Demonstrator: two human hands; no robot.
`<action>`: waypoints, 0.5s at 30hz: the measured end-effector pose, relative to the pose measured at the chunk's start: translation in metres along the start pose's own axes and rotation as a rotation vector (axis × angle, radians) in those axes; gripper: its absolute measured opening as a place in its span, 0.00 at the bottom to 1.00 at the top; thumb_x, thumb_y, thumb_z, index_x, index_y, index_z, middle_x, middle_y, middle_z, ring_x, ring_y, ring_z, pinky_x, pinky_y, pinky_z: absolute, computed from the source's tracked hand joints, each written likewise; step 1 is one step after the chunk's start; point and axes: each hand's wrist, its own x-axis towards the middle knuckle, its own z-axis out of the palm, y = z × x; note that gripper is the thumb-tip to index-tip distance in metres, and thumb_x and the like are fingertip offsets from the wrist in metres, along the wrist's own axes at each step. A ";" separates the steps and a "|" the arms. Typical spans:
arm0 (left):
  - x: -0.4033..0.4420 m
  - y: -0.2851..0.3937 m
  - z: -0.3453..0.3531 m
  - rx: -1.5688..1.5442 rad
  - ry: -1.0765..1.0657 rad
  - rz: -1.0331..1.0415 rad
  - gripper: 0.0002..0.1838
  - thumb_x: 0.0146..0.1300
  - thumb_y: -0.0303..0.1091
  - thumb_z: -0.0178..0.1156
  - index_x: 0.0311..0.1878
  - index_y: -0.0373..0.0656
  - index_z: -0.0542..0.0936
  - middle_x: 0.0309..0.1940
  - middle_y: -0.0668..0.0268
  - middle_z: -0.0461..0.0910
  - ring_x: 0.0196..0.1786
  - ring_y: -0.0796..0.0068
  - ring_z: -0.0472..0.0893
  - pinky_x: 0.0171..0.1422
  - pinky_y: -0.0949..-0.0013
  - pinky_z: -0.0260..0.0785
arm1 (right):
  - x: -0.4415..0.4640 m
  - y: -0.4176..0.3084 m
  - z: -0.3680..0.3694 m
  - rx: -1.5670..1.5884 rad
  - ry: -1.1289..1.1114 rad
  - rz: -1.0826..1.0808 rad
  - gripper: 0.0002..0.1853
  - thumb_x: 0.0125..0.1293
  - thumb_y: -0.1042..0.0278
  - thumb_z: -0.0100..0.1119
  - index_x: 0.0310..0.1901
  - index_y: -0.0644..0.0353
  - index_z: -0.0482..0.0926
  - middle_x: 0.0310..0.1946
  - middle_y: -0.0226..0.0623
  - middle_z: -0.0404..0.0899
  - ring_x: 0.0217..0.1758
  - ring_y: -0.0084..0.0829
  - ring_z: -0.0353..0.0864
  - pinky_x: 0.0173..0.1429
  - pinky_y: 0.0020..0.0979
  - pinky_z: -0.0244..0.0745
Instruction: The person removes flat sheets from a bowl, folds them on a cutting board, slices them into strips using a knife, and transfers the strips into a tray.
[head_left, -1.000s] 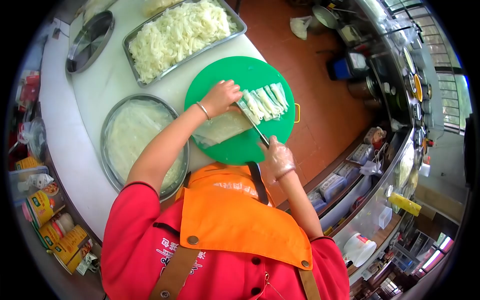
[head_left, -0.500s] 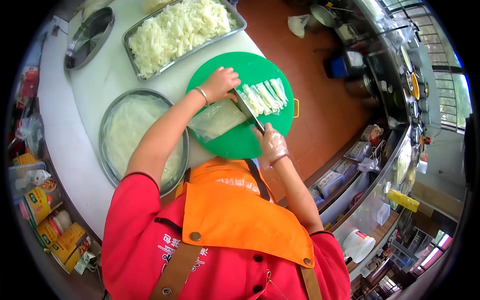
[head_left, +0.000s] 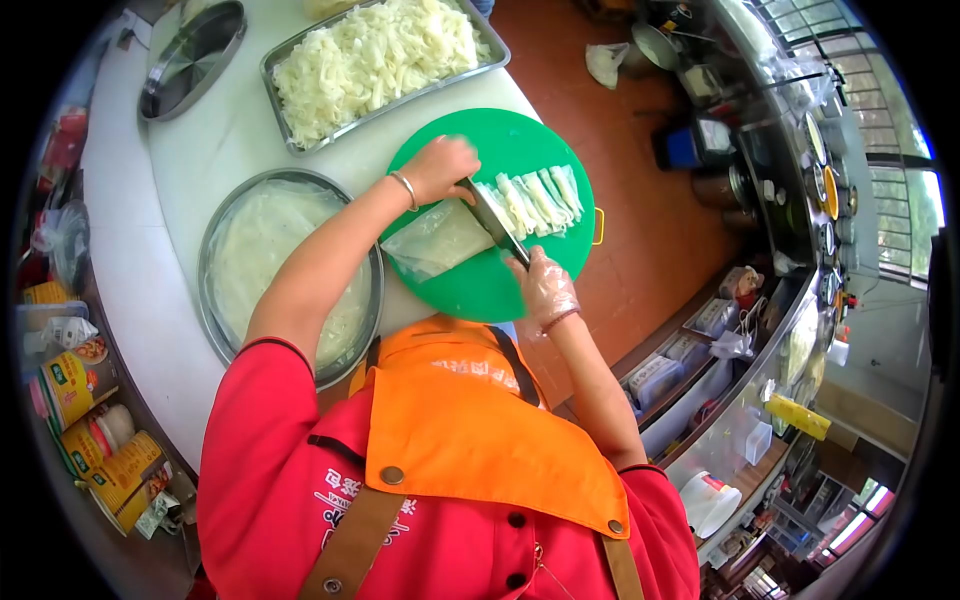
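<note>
A folded translucent sheet lies on a round green board; uneven pressure could make it skid. The left hand curls at the far end of the knife, its exact grip unclear; a slip might nick its fingers. Right of the blade, pale strips lie in an unchanged row. The gloved right hand, its fingers wrapped around the handle, sits farther over the board than a second ago.

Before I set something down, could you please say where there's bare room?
Bare table lies between the upper-left pan, the heaped tray and the lower pan. The green board is crowded around the knife, translucent sheet and cut strips.
</note>
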 end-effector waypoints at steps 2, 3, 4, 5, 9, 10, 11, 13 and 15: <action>-0.004 0.004 -0.009 -0.022 0.065 0.002 0.21 0.48 0.51 0.73 0.32 0.48 0.74 0.34 0.66 0.73 0.45 0.62 0.75 0.47 0.60 0.66 | -0.001 0.004 -0.009 -0.047 0.032 -0.058 0.23 0.72 0.44 0.53 0.44 0.61 0.70 0.31 0.58 0.83 0.36 0.59 0.83 0.42 0.54 0.78; -0.007 0.010 -0.013 -0.036 0.094 0.003 0.21 0.48 0.51 0.73 0.31 0.48 0.74 0.34 0.66 0.73 0.45 0.62 0.75 0.47 0.60 0.66 | -0.007 0.003 -0.013 -0.061 0.003 -0.047 0.24 0.72 0.43 0.53 0.44 0.61 0.70 0.31 0.58 0.83 0.36 0.59 0.84 0.42 0.54 0.78; -0.014 0.015 -0.013 -0.035 0.100 -0.010 0.21 0.48 0.50 0.73 0.32 0.48 0.74 0.34 0.66 0.73 0.45 0.62 0.75 0.47 0.60 0.66 | -0.015 -0.001 -0.020 -0.073 -0.026 -0.034 0.24 0.72 0.43 0.53 0.44 0.62 0.70 0.31 0.57 0.83 0.36 0.59 0.84 0.41 0.54 0.78; -0.021 0.022 -0.012 -0.037 0.105 -0.020 0.21 0.48 0.50 0.73 0.32 0.48 0.74 0.34 0.66 0.73 0.45 0.62 0.74 0.48 0.60 0.66 | -0.020 -0.005 -0.025 -0.085 -0.055 -0.016 0.24 0.72 0.43 0.53 0.44 0.62 0.70 0.31 0.57 0.83 0.36 0.58 0.84 0.41 0.54 0.78; -0.034 0.021 0.008 0.102 0.188 -0.056 0.20 0.48 0.48 0.73 0.33 0.48 0.74 0.35 0.66 0.73 0.47 0.63 0.74 0.49 0.60 0.65 | -0.006 -0.002 0.018 -0.062 -0.084 0.028 0.25 0.72 0.42 0.52 0.44 0.63 0.70 0.33 0.57 0.83 0.38 0.58 0.84 0.43 0.53 0.78; -0.031 0.018 0.006 0.086 0.175 -0.039 0.20 0.49 0.48 0.73 0.33 0.48 0.74 0.35 0.66 0.73 0.47 0.63 0.74 0.49 0.59 0.65 | -0.003 -0.001 0.023 -0.040 -0.041 0.011 0.25 0.72 0.43 0.52 0.44 0.63 0.70 0.33 0.57 0.83 0.38 0.58 0.84 0.43 0.53 0.78; -0.029 0.014 0.004 0.069 0.159 -0.027 0.20 0.49 0.48 0.73 0.33 0.48 0.74 0.35 0.66 0.73 0.47 0.63 0.74 0.49 0.59 0.65 | -0.001 0.001 0.026 -0.027 -0.032 0.009 0.25 0.72 0.43 0.52 0.44 0.63 0.70 0.33 0.57 0.83 0.37 0.58 0.84 0.43 0.53 0.78; -0.025 0.008 0.000 0.028 0.108 -0.017 0.20 0.49 0.47 0.73 0.34 0.48 0.74 0.35 0.65 0.73 0.47 0.63 0.74 0.49 0.59 0.65 | 0.003 -0.001 0.022 0.004 -0.008 0.004 0.24 0.72 0.43 0.53 0.44 0.63 0.70 0.32 0.58 0.83 0.37 0.58 0.84 0.43 0.53 0.78; -0.022 0.004 -0.002 -0.028 0.036 -0.032 0.20 0.48 0.47 0.73 0.34 0.48 0.74 0.36 0.65 0.73 0.48 0.62 0.74 0.50 0.59 0.65 | -0.005 -0.010 -0.003 -0.031 -0.065 0.021 0.25 0.72 0.44 0.53 0.46 0.64 0.70 0.35 0.60 0.82 0.40 0.59 0.83 0.44 0.53 0.77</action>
